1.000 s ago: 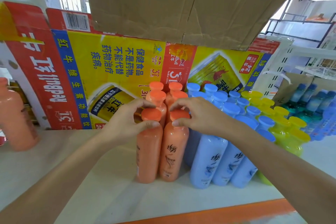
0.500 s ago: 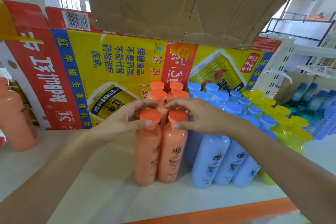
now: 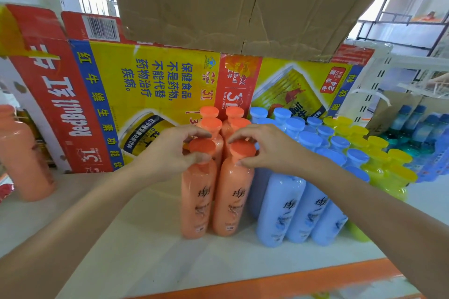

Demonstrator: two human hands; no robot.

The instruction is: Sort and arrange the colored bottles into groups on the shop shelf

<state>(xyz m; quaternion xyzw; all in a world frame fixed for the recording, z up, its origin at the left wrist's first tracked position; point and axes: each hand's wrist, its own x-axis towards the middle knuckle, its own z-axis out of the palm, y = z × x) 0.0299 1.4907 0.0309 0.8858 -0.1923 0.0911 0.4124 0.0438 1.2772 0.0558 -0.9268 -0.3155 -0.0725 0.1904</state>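
Far left: lone orange bottle (image 3: 23, 160) upright on the white shelf (image 3: 145, 250), well apart from the rest, partly cut off by the frame edge. Back of shelf: flattened Red Bull carton (image 3: 116, 94) standing on edge as a backdrop, with a plain brown cardboard sheet (image 3: 230, 2) hanging over it from above. Centre: orange group in two columns, all upright, the rear orange bottles (image 3: 211, 125) showing mostly caps. Left hand (image 3: 170, 150) comes in from lower left, thumb and fingers curled round the cap and neck of the front-left orange bottle (image 3: 196, 201); a firm pinch, base on the shelf. Right hand (image 3: 264, 150) comes in from lower right and mirrors it: fingers curled over the cap of the front-right orange bottle (image 3: 230, 199), thumb under the cap rim, base also on the shelf. The two front bottles stand side by side, touching or nearly so, labels facing the camera. Just beside them on the right: blue bottles (image 3: 281, 211), several rows deep, packed tight, partly hidden by the right forearm. Right of those: yellow bottles (image 3: 393, 170), also packed tight. Far right: dark blue and teal bottles (image 3: 418, 126) in front of a cardboard piece, blurred. Orange shelf lip (image 3: 291, 277) runs along the front edge.
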